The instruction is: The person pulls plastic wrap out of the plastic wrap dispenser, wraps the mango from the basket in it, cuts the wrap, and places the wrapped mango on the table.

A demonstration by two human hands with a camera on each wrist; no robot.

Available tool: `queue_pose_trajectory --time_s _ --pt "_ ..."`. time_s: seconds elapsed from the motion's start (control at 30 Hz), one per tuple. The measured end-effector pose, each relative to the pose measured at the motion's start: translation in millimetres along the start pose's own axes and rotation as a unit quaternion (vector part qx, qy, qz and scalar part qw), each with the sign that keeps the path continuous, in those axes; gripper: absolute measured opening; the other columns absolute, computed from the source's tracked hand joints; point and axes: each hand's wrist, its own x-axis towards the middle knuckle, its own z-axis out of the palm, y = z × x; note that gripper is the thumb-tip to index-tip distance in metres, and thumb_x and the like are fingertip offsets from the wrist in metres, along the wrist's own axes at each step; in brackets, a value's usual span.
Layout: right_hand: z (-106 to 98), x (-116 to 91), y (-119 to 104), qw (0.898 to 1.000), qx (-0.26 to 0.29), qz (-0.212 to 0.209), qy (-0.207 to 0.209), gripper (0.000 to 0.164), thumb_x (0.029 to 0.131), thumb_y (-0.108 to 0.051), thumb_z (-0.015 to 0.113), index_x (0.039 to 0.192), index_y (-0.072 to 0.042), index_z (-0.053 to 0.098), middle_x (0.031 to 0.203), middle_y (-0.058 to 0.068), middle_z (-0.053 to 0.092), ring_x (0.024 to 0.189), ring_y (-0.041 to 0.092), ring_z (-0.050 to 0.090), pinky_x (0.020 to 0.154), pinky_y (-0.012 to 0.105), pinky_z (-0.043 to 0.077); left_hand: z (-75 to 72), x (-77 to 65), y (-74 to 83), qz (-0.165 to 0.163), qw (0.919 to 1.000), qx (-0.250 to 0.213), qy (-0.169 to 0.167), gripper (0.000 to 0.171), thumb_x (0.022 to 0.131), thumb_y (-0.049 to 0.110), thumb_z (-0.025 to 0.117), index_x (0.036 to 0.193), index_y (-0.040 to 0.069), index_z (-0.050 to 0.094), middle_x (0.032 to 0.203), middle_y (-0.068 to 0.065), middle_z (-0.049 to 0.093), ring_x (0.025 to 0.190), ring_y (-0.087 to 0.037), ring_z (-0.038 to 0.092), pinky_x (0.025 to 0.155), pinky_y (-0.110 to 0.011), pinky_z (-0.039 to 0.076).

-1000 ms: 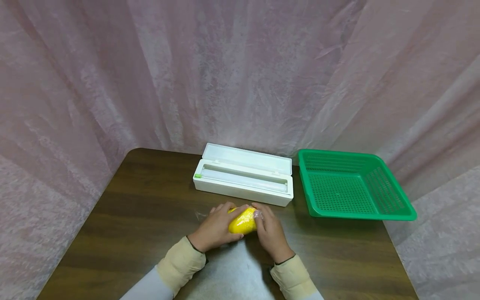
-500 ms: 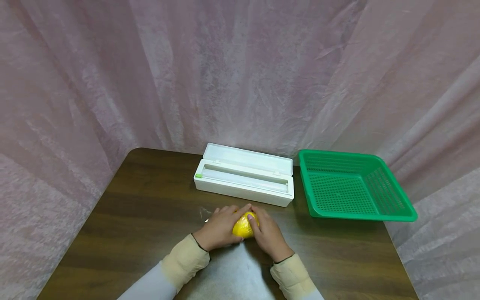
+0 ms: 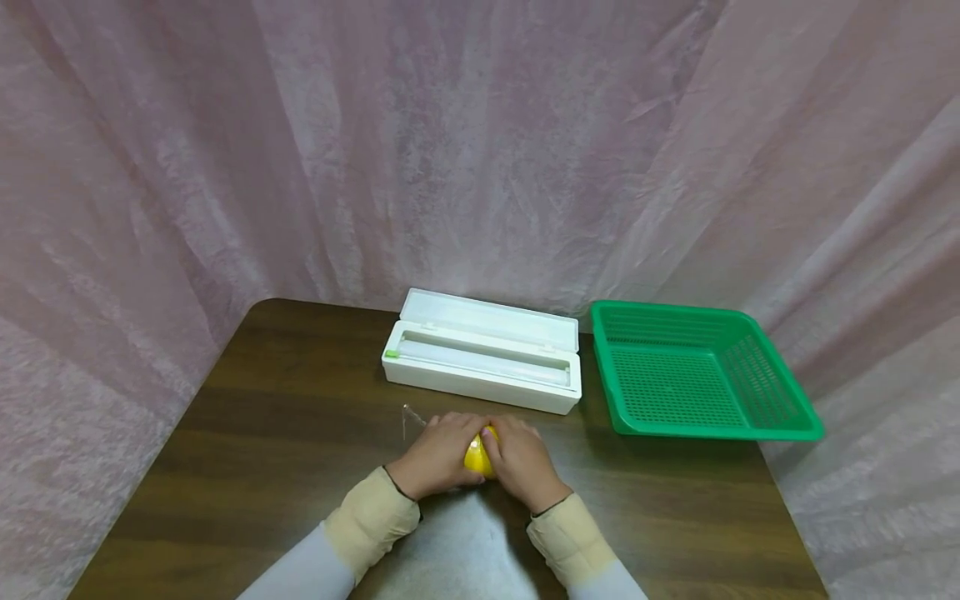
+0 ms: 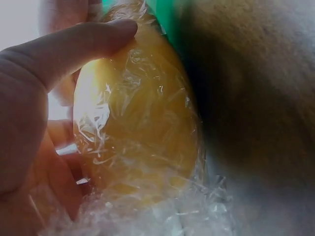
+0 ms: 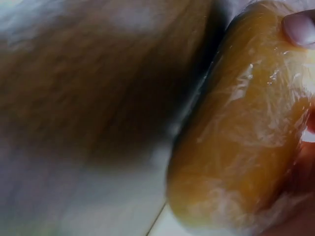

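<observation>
A smooth yellow fruit, long and rounded like a mango, is held between both hands over the front middle of the table. Clear cling film covers it, crinkled and glossy, with a loose bunch at the near end in the left wrist view. My left hand grips the fruit from the left, thumb laid across the wrapped surface. From the other side my right hand holds it too, its thumb pressing the film. A loose film tail sticks out beyond the left hand. Most of the fruit is hidden by the hands in the head view.
Behind the hands stands a white cling film dispenser box, lid raised, a roll inside. A green plastic basket sits at the right, partly over the table edge. A pink curtain hangs behind the brown wooden table.
Both hands have closed in around the fruit, so less of it shows. The right hand has shifted left, and the film tail at the left sticks up more.
</observation>
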Motion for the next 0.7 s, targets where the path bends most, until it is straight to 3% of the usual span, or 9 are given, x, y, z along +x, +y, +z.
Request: queue_pose_trajectory --time_s 0.13,0.3,0.5,0.7 --pt "1.2 6.1 -5.3 1.0 -0.018 0.006 0.005 0.03 0.099 -0.026 0.042 0.114 -0.008 0.061 0.108 0.006 0.062 0.099 0.024 0.056 0.085 0.046 0.044 0.9 -1.3 -3.8 -0.009 0.9998 0.007 0.015 0.079 0.063 0.046 0.08 0.13 0.016 0.051 0.121 -0.005 0.052 0.11 -0.025 0.045 0.081 -0.045 0.037" --pt "2.5 12.6 -12.0 0.999 -0.038 0.016 -0.003 0.029 0.095 -0.021 0.04 0.11 -0.007 0.062 0.103 0.006 0.063 0.092 0.023 0.057 0.079 0.044 0.046 -3.7 -10.5 -9.8 -0.048 0.9987 0.017 0.004 0.09 0.059 0.042 0.084 0.135 0.014 0.046 0.117 -0.005 0.051 0.107 -0.025 0.045 0.081 -0.049 0.034" --pt "5.9 15.7 -13.4 0.999 -0.028 0.03 0.004 0.03 0.091 -0.018 0.04 0.106 -0.006 0.063 0.103 0.007 0.063 0.093 0.024 0.056 0.082 0.043 0.044 -11.2 -21.2 -17.6 -0.078 0.9966 0.023 0.003 0.076 0.059 0.036 0.085 0.124 0.014 0.054 0.109 -0.004 0.053 0.099 -0.025 0.047 0.073 -0.046 0.033" --pt "12.9 14.4 -12.8 0.999 -0.037 0.016 0.02 0.032 0.101 -0.028 0.036 0.102 -0.008 0.062 0.096 0.006 0.063 0.088 0.024 0.057 0.078 0.043 0.046 -13.2 -28.7 -24.4 -0.085 0.9958 0.034 0.004 0.075 0.06 0.033 0.086 0.125 0.013 0.054 0.105 -0.003 0.056 0.095 -0.024 0.051 0.071 -0.044 0.034"
